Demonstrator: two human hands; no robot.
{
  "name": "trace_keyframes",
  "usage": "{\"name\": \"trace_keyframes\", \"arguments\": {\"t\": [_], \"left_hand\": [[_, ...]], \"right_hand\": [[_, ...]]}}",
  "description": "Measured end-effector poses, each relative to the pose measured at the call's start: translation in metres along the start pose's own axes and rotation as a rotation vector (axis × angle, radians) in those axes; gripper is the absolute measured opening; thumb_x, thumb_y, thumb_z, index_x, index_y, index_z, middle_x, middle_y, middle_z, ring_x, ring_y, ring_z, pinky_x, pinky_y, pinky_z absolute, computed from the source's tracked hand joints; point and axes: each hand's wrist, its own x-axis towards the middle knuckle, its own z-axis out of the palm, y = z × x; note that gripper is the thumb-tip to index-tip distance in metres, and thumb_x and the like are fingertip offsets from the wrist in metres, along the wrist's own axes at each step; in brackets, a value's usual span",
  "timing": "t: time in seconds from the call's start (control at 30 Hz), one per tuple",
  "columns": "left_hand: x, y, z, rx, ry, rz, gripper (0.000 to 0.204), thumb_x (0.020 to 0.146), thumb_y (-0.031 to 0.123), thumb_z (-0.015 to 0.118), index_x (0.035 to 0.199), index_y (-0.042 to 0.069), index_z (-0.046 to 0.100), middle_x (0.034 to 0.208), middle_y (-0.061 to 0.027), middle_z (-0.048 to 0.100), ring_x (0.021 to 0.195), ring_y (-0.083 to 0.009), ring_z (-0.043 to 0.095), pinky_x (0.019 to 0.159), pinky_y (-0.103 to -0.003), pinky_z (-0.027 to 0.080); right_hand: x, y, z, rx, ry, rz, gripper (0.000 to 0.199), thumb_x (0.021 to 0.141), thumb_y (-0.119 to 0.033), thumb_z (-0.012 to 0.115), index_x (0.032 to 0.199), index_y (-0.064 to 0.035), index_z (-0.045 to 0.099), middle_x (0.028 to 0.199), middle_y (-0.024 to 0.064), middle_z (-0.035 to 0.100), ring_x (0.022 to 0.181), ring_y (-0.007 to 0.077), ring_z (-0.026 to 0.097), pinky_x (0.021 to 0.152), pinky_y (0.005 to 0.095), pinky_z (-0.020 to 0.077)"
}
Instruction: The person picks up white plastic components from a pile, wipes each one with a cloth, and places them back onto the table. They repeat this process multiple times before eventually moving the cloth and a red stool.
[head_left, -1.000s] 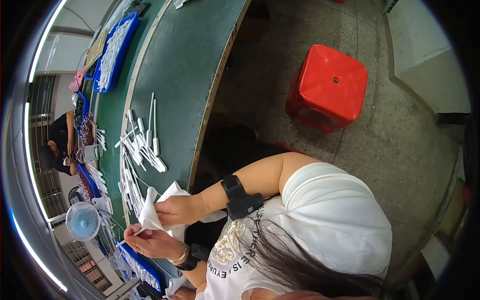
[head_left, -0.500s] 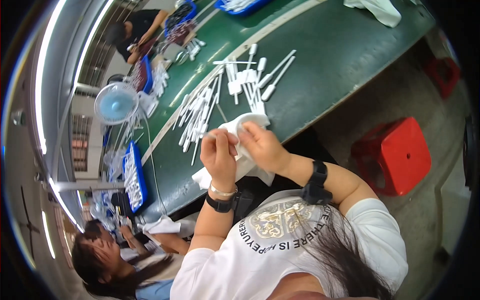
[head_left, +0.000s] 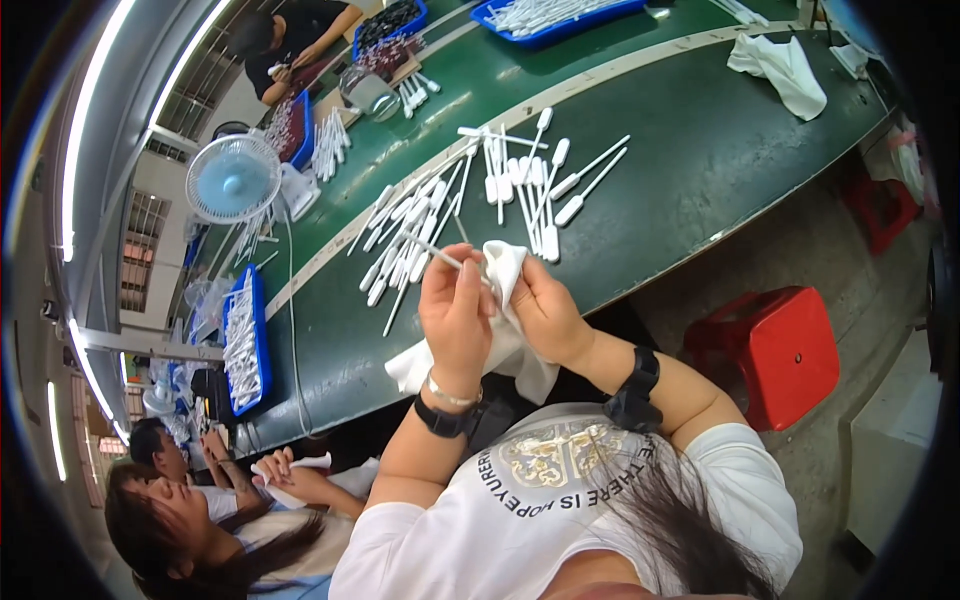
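My left hand pinches a thin white plastic stick that slants up to the left, one end of it going into a white cloth. My right hand grips that cloth around the stick's end. The rest of the cloth hangs down below both hands over the table edge. Both hands are raised just above the near edge of the green table. Several similar white sticks with wider ends lie scattered on the table just beyond my hands.
A small blue fan stands at the left, with a blue tray of white parts below it. Another cloth lies at the far right. A red stool stands on the floor. A co-worker's hands work at the lower left.
The view has swung round, so the table now lies across the top. My hands have stayed together on the cloth, and the stick now shows clearly in my left hand.
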Motion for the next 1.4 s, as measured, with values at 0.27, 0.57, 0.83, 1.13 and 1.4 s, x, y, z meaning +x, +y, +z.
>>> {"name": "trace_keyframes", "arguments": {"t": [0.27, 0.57, 0.83, 1.13, 1.4], "left_hand": [[-0.017, 0.002, 0.011, 1.045, -0.137, 0.560, 0.017, 0.075, -0.001, 0.059, 0.092, 0.000, 0.056, 0.078, -0.0076, 0.055, 0.065, -0.0119, 0.050, 0.054, -0.023, 0.041], [0.069, 0.027, 0.048, 0.713, -0.255, 0.233, 0.010, 0.085, 0.012, 0.051, 0.088, 0.002, 0.049, 0.072, -0.0037, 0.053, 0.063, -0.0126, 0.052, 0.052, -0.027, 0.042], [0.293, -0.026, 0.095, 0.621, -0.247, -0.503, 0.009, 0.079, 0.007, 0.048, 0.087, 0.003, 0.048, 0.063, -0.0034, 0.042, 0.048, -0.0111, 0.040, 0.036, -0.021, 0.027], [0.512, -0.134, 0.112, 1.071, -0.142, -0.185, 0.022, 0.071, 0.000, 0.048, 0.091, -0.001, 0.056, 0.080, -0.0139, 0.056, 0.067, -0.0246, 0.056, 0.049, -0.033, 0.044], [0.519, -0.115, 0.065, 1.215, -0.061, 0.189, 0.033, 0.070, 0.010, 0.054, 0.101, -0.001, 0.056, 0.100, -0.0188, 0.058, 0.091, -0.0291, 0.057, 0.079, -0.032, 0.044]], "right_hand": [[0.013, 0.011, -0.010, 0.109, 0.145, -0.046, 0.025, 0.093, -0.017, 0.034, 0.106, -0.0003, 0.047, 0.087, 0.0040, 0.056, 0.079, 0.0078, 0.050, 0.069, 0.0218, 0.0420], [0.026, 0.000, -0.046, 0.088, 0.000, 0.031, 0.023, 0.092, -0.015, 0.036, 0.104, -0.0001, 0.049, 0.087, 0.0045, 0.056, 0.079, 0.0077, 0.051, 0.069, 0.0217, 0.0421], [0.011, -0.022, -0.094, 0.044, -0.131, -0.020, 0.023, 0.091, -0.013, 0.038, 0.107, -0.0003, 0.049, 0.088, 0.0041, 0.058, 0.078, 0.0081, 0.053, 0.067, 0.0227, 0.0433], [0.016, -0.025, -0.116, 0.146, -0.311, 0.146, 0.020, 0.090, -0.012, 0.038, 0.102, -0.0008, 0.048, 0.080, 0.0029, 0.054, 0.071, 0.0083, 0.049, 0.065, 0.0223, 0.0416], [0.024, -0.019, -0.119, 0.168, -0.413, 0.234, 0.020, 0.087, -0.010, 0.039, 0.100, 0.0008, 0.048, 0.079, 0.0044, 0.055, 0.068, 0.0100, 0.050, 0.063, 0.0239, 0.0425]]}}
